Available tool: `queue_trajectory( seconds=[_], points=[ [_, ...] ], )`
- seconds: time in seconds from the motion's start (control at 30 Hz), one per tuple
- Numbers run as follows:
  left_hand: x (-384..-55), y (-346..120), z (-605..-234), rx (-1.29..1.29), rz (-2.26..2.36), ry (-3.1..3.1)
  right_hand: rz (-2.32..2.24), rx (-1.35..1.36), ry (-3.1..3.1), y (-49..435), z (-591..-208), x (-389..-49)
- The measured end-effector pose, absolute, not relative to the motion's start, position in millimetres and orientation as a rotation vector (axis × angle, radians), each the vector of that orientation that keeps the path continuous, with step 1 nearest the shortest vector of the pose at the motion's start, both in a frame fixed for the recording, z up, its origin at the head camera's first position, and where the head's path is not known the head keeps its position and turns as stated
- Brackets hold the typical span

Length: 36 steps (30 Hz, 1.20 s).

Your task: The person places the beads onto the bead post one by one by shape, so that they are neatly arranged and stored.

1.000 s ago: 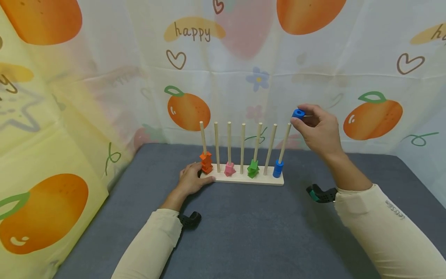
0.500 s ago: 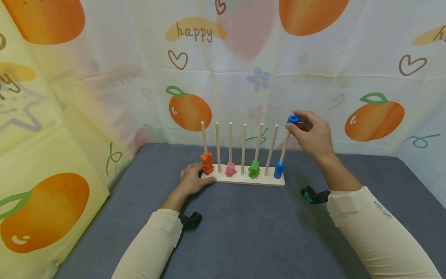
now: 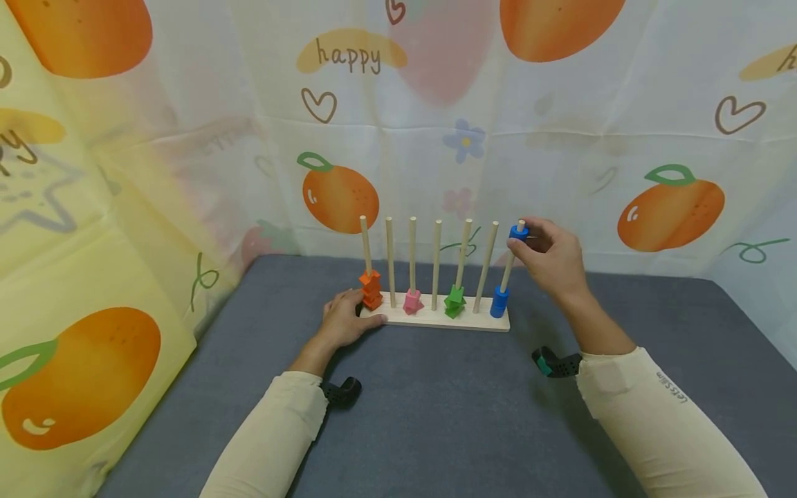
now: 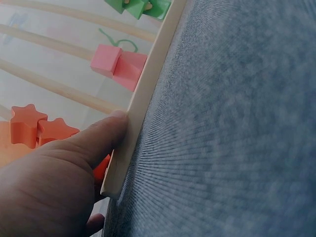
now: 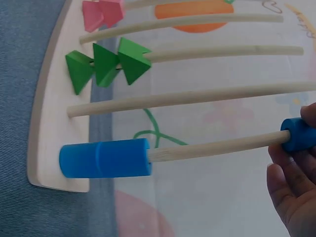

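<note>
My right hand (image 3: 551,259) pinches a blue cylinder bead (image 3: 519,233) between thumb and fingers. The rightmost peg (image 5: 217,148) passes into it, its tip showing just above the bead. Lower on that peg sit blue cylinder beads (image 5: 103,159), stacked at the base. My left hand (image 3: 342,320) grips the left end of the wooden pegboard (image 3: 461,322), thumb on its front edge, other fingers mostly hidden behind the end. Beside that hand, orange star beads (image 3: 370,290) are stacked on the leftmost peg.
Pink beads (image 3: 412,302) sit on the third peg, green triangular beads (image 5: 108,64) on the fifth. Bare pegs (image 3: 436,266) stand between. The board rests on a dark grey table (image 3: 436,408) before a fruit-printed curtain (image 3: 249,187).
My right hand has moved left and down, bringing the blue bead from beside the rightmost peg to over its tip, then slightly down onto it. My left hand stays on the board.
</note>
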<state>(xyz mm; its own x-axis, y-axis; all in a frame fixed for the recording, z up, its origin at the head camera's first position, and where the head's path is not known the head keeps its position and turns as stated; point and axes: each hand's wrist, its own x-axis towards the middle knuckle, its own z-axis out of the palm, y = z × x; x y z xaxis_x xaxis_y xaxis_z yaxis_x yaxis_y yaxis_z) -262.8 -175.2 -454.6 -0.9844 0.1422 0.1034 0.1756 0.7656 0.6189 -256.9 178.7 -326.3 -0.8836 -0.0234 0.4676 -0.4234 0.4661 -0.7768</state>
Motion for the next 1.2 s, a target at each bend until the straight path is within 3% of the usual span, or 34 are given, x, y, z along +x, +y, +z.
queue_trajectory(
  seconds=[1.2],
  points=[
    [-263,-175,-456,-0.235,-0.986,-2.923,1.391,0.217,-2.479,176,-392,-251]
  ],
)
